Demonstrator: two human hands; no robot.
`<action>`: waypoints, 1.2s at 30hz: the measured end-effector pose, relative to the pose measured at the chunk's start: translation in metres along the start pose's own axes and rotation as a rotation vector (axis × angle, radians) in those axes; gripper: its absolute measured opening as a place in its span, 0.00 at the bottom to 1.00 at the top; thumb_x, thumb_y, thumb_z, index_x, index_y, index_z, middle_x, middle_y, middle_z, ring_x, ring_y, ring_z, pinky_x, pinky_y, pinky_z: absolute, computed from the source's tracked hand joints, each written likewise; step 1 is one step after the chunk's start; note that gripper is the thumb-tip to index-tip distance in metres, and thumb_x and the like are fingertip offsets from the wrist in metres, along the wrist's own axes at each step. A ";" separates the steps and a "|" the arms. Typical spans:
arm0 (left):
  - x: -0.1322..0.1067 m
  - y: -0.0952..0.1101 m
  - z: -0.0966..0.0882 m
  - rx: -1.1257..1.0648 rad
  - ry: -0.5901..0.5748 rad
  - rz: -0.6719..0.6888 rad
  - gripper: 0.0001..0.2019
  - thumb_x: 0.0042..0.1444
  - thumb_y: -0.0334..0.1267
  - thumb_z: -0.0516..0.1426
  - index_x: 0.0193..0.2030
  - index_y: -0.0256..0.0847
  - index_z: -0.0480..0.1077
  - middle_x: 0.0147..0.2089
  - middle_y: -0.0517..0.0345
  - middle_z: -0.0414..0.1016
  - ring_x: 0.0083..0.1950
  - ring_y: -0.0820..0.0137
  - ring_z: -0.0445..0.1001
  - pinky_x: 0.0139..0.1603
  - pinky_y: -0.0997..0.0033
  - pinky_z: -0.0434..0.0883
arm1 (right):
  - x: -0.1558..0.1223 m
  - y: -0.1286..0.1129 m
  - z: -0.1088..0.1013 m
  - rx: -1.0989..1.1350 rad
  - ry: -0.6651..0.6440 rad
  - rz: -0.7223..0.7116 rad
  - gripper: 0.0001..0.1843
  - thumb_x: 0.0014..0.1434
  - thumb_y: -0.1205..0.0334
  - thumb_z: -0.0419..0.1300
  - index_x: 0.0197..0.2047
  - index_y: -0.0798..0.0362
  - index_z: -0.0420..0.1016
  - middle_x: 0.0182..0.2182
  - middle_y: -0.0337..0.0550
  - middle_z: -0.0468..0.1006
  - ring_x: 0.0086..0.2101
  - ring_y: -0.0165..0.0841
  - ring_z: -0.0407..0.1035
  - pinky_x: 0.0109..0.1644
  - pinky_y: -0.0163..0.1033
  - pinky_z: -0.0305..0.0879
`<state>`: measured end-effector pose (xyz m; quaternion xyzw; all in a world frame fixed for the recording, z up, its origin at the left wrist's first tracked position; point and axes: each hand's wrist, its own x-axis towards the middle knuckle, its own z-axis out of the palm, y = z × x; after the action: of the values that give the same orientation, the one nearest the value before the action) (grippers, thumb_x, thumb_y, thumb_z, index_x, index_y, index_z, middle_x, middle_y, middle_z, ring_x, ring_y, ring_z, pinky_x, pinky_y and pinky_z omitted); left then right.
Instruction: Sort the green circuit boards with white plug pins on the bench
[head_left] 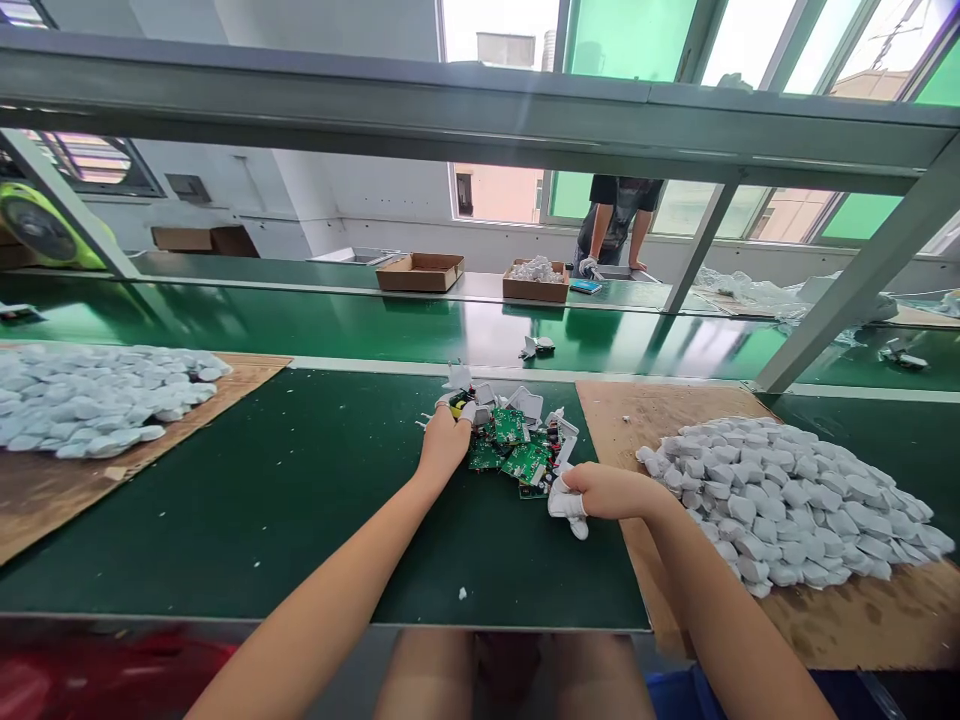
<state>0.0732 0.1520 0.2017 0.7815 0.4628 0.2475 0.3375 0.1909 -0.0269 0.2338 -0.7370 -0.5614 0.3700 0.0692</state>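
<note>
head view: a heap of green circuit boards (511,450) and broken white casings (525,405) is lying on a green belt (225,520), between the two hands. the left hand (444,445) is held curled at the heap's left edge, with its fingers bent over white shards; whether anything is gripped cannot be told, as the fingertips are hidden among them. the right hand (611,490) is nearly closed, and a white piece (568,507) is pinched under its fingers at the heap's lower right; the shape of that piece is hard to make out. the boards are partly covered by one another, and their small parts cannot be told apart. a pile of white casings (787,505) is heaped on a wooden board (660,425) to the right, and another pile (90,400) is seen at the left, cut off by the frame. beyond a metal rail (480,100), cardboard boxes (420,272) are seen on a farther belt, and a co-worker (619,215) is shown with the upper body cut off by the rail.
</note>
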 end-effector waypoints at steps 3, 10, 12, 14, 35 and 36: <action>0.002 -0.001 -0.001 -0.031 0.014 0.002 0.12 0.55 0.40 0.48 0.42 0.35 0.61 0.37 0.47 0.71 0.38 0.61 0.70 0.33 0.69 0.65 | -0.002 -0.001 -0.001 0.199 -0.011 -0.102 0.07 0.53 0.64 0.50 0.26 0.57 0.63 0.20 0.39 0.69 0.25 0.27 0.62 0.29 0.30 0.56; 0.002 0.000 -0.001 -0.010 0.013 0.039 0.11 0.55 0.39 0.48 0.42 0.34 0.61 0.35 0.46 0.71 0.38 0.59 0.70 0.34 0.67 0.65 | 0.000 0.007 0.001 0.375 0.071 -0.062 0.16 0.52 0.53 0.54 0.37 0.58 0.65 0.21 0.37 0.70 0.14 0.20 0.49 0.14 0.28 0.45; 0.001 -0.001 0.000 0.019 0.005 0.048 0.11 0.55 0.39 0.48 0.41 0.34 0.61 0.34 0.46 0.71 0.36 0.59 0.71 0.31 0.68 0.64 | 0.000 0.007 0.001 0.393 0.041 -0.107 0.18 0.51 0.51 0.55 0.37 0.58 0.65 0.23 0.39 0.71 0.13 0.20 0.50 0.14 0.28 0.46; 0.002 -0.001 0.000 0.028 -0.001 0.057 0.11 0.56 0.40 0.47 0.40 0.34 0.61 0.33 0.47 0.71 0.34 0.60 0.70 0.29 0.69 0.63 | 0.000 0.005 0.001 0.464 0.053 -0.185 0.19 0.51 0.50 0.55 0.38 0.58 0.64 0.26 0.40 0.72 0.13 0.19 0.52 0.15 0.28 0.48; 0.001 -0.002 0.002 0.052 0.010 0.084 0.11 0.55 0.40 0.47 0.41 0.35 0.61 0.34 0.46 0.71 0.38 0.59 0.71 0.34 0.66 0.66 | 0.010 -0.002 0.002 1.034 0.640 -0.431 0.25 0.41 0.37 0.57 0.30 0.52 0.62 0.15 0.32 0.49 0.16 0.23 0.40 0.20 0.32 0.35; 0.001 -0.002 0.002 0.051 0.012 0.086 0.11 0.55 0.40 0.47 0.41 0.35 0.61 0.34 0.47 0.71 0.37 0.59 0.71 0.33 0.67 0.65 | 0.009 -0.002 0.002 1.032 0.653 -0.432 0.25 0.42 0.37 0.57 0.30 0.52 0.62 0.15 0.32 0.49 0.16 0.23 0.40 0.20 0.32 0.35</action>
<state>0.0741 0.1533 0.1995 0.8075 0.4370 0.2546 0.3037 0.1893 -0.0185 0.2289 -0.5540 -0.3971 0.3268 0.6546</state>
